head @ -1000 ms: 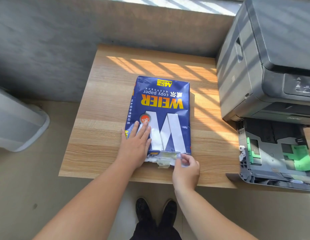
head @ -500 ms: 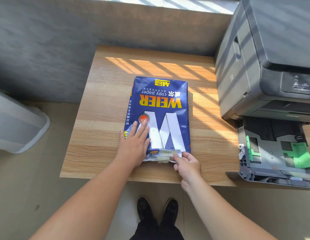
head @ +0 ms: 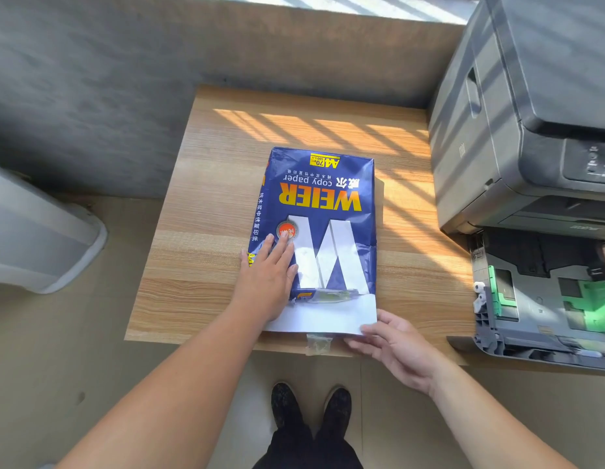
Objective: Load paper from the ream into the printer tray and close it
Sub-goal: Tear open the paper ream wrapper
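Observation:
A blue ream of copy paper (head: 324,204) lies flat on the wooden table (head: 206,204), its torn end toward me. White paper (head: 324,316) sticks out of that end by a hand's width. My left hand (head: 267,275) presses flat on the ream's near left corner, fingers spread. My right hand (head: 392,343) pinches the near right corner of the white paper. To the right, the grey printer (head: 517,123) has its paper tray (head: 531,299) pulled out, with green guides visible inside and no paper in it.
A scrap of torn wrapper (head: 318,343) hangs over the table's near edge. A grey bin (head: 33,238) stands on the floor at left. A concrete wall runs behind the table. My shoes (head: 311,407) are below the table edge.
My right hand has drawn white paper out of the ream's torn end toward me. The left hand has stayed pressed on the wrapper.

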`<state>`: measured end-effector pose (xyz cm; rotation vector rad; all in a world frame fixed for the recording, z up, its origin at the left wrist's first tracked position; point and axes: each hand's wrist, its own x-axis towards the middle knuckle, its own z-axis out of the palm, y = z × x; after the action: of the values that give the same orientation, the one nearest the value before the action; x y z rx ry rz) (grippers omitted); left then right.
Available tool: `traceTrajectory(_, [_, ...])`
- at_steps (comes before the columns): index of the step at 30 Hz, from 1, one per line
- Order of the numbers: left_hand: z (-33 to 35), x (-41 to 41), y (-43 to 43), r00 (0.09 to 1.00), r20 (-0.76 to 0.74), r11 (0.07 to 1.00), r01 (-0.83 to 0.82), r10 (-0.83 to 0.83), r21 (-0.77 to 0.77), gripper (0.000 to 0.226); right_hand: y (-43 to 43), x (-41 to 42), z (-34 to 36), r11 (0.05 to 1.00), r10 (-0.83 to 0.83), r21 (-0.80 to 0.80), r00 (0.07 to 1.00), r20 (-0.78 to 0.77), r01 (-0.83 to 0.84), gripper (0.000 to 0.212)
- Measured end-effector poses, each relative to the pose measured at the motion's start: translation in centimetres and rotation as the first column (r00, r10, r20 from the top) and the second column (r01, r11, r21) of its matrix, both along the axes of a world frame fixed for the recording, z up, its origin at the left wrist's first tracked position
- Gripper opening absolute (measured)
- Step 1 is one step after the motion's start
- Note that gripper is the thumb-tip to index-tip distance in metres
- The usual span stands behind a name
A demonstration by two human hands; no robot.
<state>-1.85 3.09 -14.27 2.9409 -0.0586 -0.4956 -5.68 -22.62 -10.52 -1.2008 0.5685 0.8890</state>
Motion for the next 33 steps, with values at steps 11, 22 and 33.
traceTrajectory(11, [0.3,0.4,-0.3,0.998,-0.066,1.000,-0.001,0.003,0.028,0.058,2.3,0.7,2.8,0.996,-0.080,-0.031,0.991,0.111,0.084,0.032])
traceTrajectory(22, [1.6,1.0,-1.9,0.987,-0.160,1.000,0.013,-0.016,-0.022,0.064,-1.5,-3.4,5.4,0.996,-0.006,0.084,1.000,0.014,0.005,0.029])
traceTrajectory(33, [1.6,1.6,-2.7,0.986,-0.164,1.000,-0.027,0.025,-0.008,0.077,-3.3,-4.5,7.6,0.937,0.229,0.282,0.972,-0.058,-0.205,0.026])
